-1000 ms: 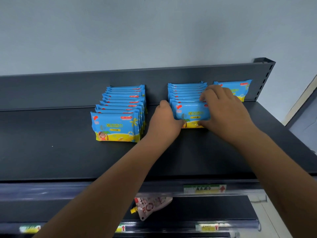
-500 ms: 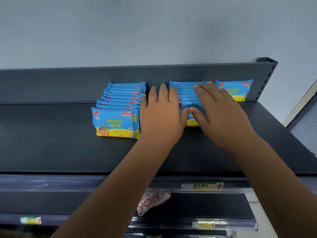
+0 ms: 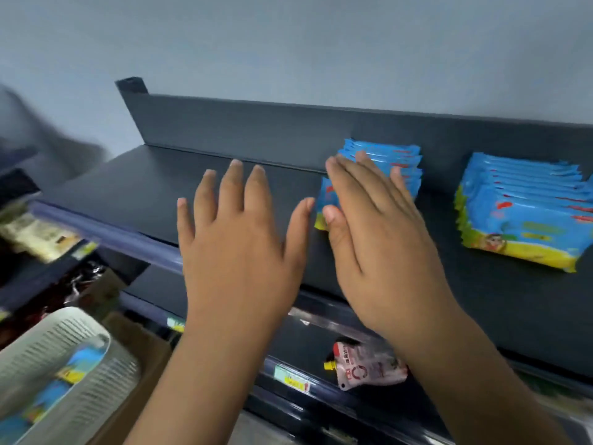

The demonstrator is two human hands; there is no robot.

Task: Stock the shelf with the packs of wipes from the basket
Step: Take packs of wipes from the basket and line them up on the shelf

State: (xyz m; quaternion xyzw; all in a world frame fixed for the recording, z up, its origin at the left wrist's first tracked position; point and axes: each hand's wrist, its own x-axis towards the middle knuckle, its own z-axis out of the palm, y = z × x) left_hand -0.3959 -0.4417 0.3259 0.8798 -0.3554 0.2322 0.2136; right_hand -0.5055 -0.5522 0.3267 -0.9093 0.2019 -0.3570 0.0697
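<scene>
Two rows of blue and yellow wipe packs stand on the dark top shelf [image 3: 134,194]. The left row [image 3: 391,159] is partly hidden behind my right hand [image 3: 375,232], whose fingers are straight. The right row [image 3: 526,216] stands near the right edge. My left hand [image 3: 237,239] hovers open over the bare shelf left of the packs, fingers spread, holding nothing. The pale slatted basket [image 3: 64,354] sits at the lower left with blue packs [image 3: 83,358] inside, blurred.
A red and white spout pouch [image 3: 365,364] lies on the lower shelf under my right wrist. Price tags line the shelf rails. Blurred goods fill shelves at far left. A brown cardboard box [image 3: 141,358] holds the basket.
The view has swung left and down, bringing the basket into sight. Both hands have left the right row of packs and moved left with fingers straightened.
</scene>
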